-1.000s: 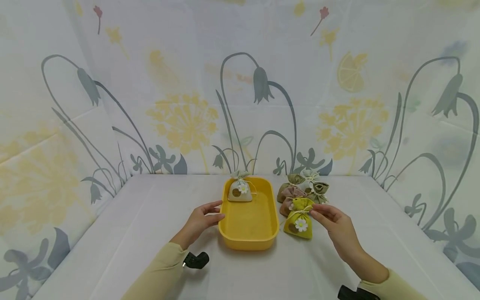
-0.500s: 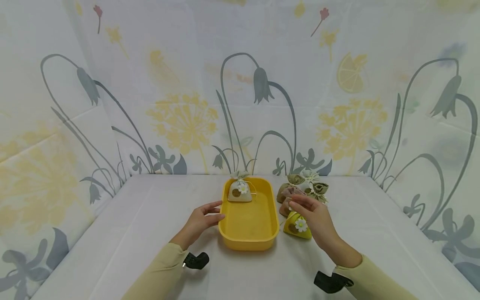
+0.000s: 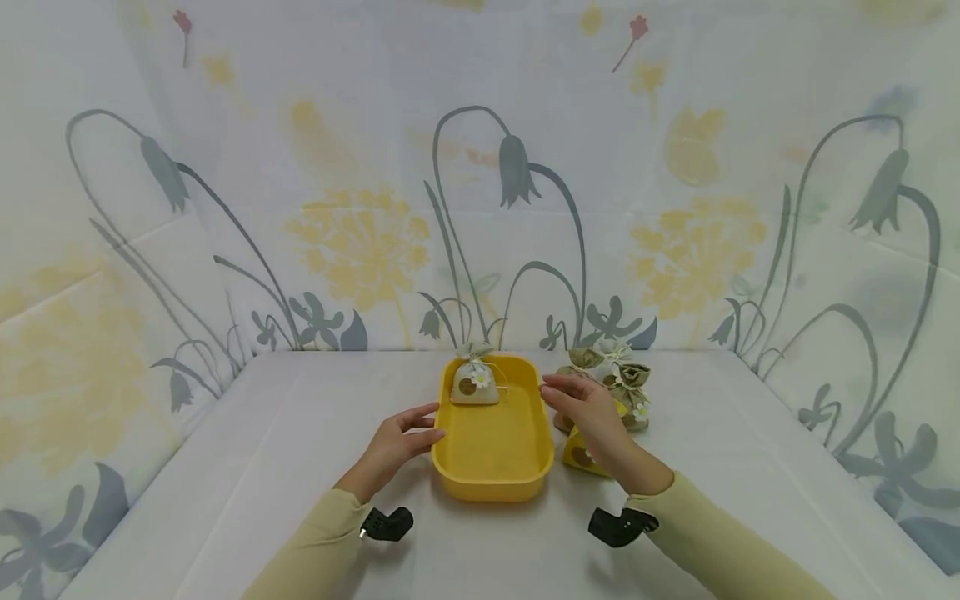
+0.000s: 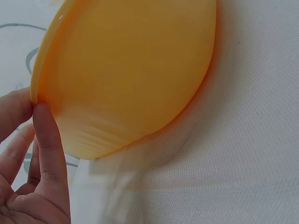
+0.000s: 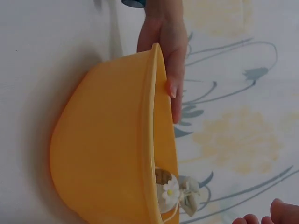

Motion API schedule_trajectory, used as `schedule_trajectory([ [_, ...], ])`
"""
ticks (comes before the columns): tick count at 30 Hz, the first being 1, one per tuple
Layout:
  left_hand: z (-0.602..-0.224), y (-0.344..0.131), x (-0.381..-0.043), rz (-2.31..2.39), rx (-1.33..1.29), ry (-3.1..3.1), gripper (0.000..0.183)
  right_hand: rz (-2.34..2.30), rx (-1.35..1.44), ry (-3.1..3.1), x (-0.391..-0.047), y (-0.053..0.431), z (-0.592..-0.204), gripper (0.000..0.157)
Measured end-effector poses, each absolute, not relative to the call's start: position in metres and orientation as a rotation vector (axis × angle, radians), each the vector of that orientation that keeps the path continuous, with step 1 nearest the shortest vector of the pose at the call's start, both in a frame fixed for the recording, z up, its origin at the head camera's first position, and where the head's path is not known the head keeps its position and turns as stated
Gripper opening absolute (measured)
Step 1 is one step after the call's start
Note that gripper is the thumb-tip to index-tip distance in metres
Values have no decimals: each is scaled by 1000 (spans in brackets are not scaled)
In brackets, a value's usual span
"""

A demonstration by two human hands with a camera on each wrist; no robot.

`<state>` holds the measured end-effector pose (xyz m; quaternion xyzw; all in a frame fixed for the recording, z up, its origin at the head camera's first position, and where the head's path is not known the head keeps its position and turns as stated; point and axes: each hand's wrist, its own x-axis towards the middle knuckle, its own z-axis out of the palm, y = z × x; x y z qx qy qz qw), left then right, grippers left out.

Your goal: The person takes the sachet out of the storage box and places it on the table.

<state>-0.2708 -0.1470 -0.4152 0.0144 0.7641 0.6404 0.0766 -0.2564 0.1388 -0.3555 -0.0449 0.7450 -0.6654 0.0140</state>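
A yellow plastic tub [image 3: 491,492] stands mid-table, with a pale drawstring pouch [image 3: 474,386] bearing a white flower inside at its far end. My left hand [image 3: 397,446] pinches the left rim between thumb and fingers, as the left wrist view shows with the fingers [image 4: 49,144]. Beside the right rim hovers my right hand [image 3: 596,421], its fingers loosely bent with nothing seen in them. A yellow-green pouch [image 3: 579,457] lies partly hidden under that hand. In the right wrist view only the right fingertips [image 5: 280,214] show.
Several more drawstring pouches, including an olive-brown one [image 3: 630,392], are bunched right of the tub, partly behind the right hand. White cloth covers the table [image 3: 300,408]. A flower-printed curtain [image 3: 360,167] hangs behind.
My right hand has let go of the yellow-green pouch and moved left, over the pinkish pouch, to the tub's right rim. The left hand stays on the rim. The head view has shifted slightly.
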Motion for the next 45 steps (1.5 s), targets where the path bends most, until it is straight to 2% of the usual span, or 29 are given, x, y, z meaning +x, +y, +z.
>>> schedule_trajectory([
  [9, -417, -149, -273, 1898, 32, 2307, 54, -2035, -68, 2261, -278, 127, -350, 38],
  [19, -415, -147, -270, 1948, 58, 2279, 54, -2118, -134, 2262, -302, 106, -350, 33],
  [27, -417, -148, -273, 1933, 43, 2286, 52, -2170, -119, 2162, -327, 95, -355, 37],
  [38, -412, -149, -271, 1923, 53, 2280, 53, -2135, 40, 2228, -359, 64, -366, 36],
  [45, -412, -149, -270, 1934, 70, 2286, 54, -2057, 46, 2254, -364, 54, -369, 47],
])
